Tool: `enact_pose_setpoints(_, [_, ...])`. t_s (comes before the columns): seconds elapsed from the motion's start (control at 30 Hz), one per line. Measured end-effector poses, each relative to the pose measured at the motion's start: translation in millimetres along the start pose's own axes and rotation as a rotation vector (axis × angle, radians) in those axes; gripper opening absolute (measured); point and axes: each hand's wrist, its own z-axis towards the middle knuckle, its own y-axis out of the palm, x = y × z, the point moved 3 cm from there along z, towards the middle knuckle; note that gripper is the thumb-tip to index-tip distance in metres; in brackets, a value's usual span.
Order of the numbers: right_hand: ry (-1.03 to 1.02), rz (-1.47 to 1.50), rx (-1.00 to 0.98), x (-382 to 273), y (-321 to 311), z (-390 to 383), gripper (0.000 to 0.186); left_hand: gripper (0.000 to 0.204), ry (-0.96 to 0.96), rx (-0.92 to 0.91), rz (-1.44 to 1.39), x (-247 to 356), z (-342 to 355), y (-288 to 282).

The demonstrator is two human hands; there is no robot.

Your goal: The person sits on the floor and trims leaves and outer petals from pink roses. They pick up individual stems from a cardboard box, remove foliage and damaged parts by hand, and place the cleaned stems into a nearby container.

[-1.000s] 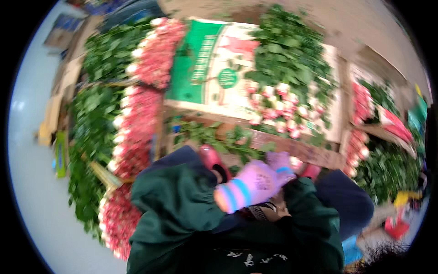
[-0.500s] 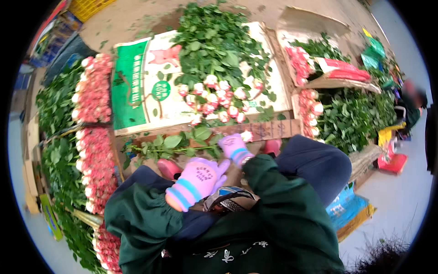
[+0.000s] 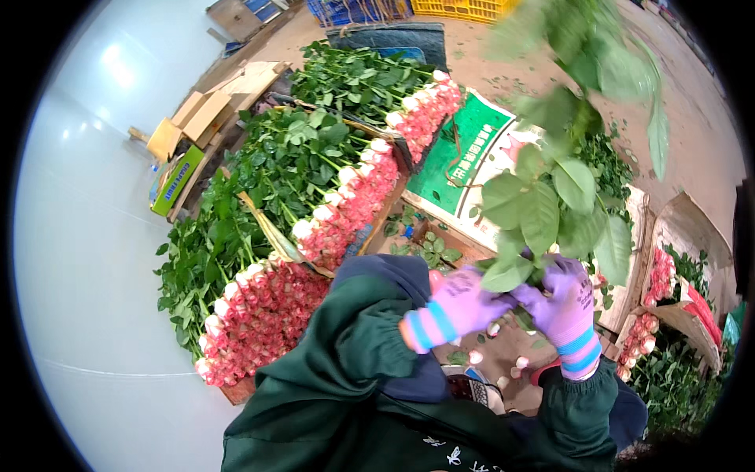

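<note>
A leafy rose stem [image 3: 537, 211] stands up from between my hands, its upper leaves close to the camera and blurred. My left hand [image 3: 465, 305], in a purple glove with blue bands, is closed at the stem's lower part. My right hand [image 3: 568, 303], gloved alike, grips the same stem from the other side, with fingers bent. The two hands nearly touch. Leaves hide part of the fingers, and I cannot see a bloom on this stem. Behind it lies a white and green printed sheet [image 3: 440, 175], partly covered by the leaves.
Bundles of pink and white roses [image 3: 271, 322] are stacked along the left, heads toward me. More roses [image 3: 638, 346] lie at the right beside a cardboard flap [image 3: 692, 228]. Loose petals [image 3: 476, 357] dot the floor by my feet. A yellow crate [image 3: 464, 9] stands at the back.
The view has swung left. My hands, apart and low before, have come together around a raised leafy rose stem.
</note>
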Motion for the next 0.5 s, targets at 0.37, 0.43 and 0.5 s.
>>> enact_pose_setpoints(0.37, [0.077,-0.03,0.005,25.6,-16.7,-31.3,0.042,0.04,-0.926,0.61,-0.481,-243.4,-33.6,-200.6])
enact_pose_setpoints(0.43, [0.219,-0.076,-0.009,52.1,-15.8,-58.7,0.041,0.046,-1.132,0.292,0.164,-303.6,-30.3,-195.8])
enact_pose_setpoints(0.5, [0.365,-0.026,-0.002,82.5,-14.9,-86.3,0.042,0.055,-1.207,0.324,0.353,-362.4,-34.4,-173.7])
